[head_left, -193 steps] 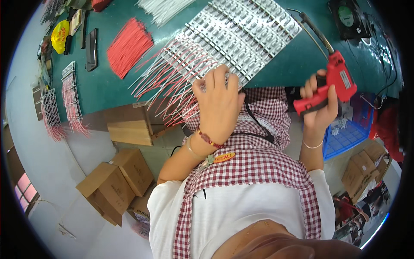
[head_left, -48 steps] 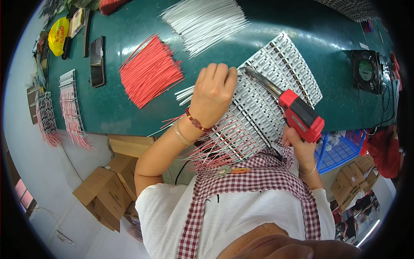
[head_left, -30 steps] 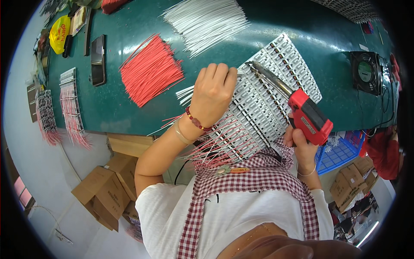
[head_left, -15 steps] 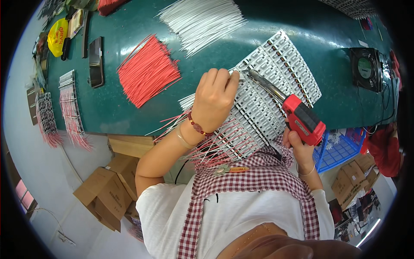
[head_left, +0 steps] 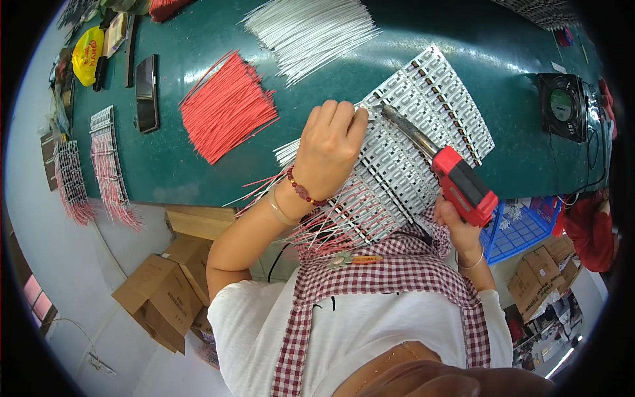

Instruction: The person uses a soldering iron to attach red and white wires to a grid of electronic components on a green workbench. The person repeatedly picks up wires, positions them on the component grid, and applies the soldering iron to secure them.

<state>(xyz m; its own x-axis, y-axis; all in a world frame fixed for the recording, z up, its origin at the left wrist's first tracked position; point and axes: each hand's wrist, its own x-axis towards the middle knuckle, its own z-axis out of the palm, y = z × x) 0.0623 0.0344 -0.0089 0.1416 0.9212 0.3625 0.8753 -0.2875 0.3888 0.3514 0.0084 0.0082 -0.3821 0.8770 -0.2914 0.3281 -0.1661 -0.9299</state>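
A grey-white panel of small circuit boards in rows (head_left: 423,99) lies tilted on the bench's near edge. Thin red and white wires (head_left: 350,215) hang off its lower left part. My left hand (head_left: 331,142) is closed in a pinch over the panel's upper left edge; what its fingertips grip is hidden. White wire ends (head_left: 286,153) stick out beside that wrist. In my right hand (head_left: 460,225) is a red and black soldering iron (head_left: 466,185). Its dark tip reaches the panel close beside my left fingertips; whether it touches cannot be made out.
On the green bench (head_left: 198,26) lie a pile of red wires (head_left: 228,109), a pile of white wires (head_left: 311,36), and a phone (head_left: 147,94). Wired panels (head_left: 109,159) sit at the left edge. A black fan-like device (head_left: 562,106) stands right, above a blue basket (head_left: 522,231).
My left hand has risen very slightly. The soldering iron's tip has shifted a little to the right, and its handle has tilted slightly downward.
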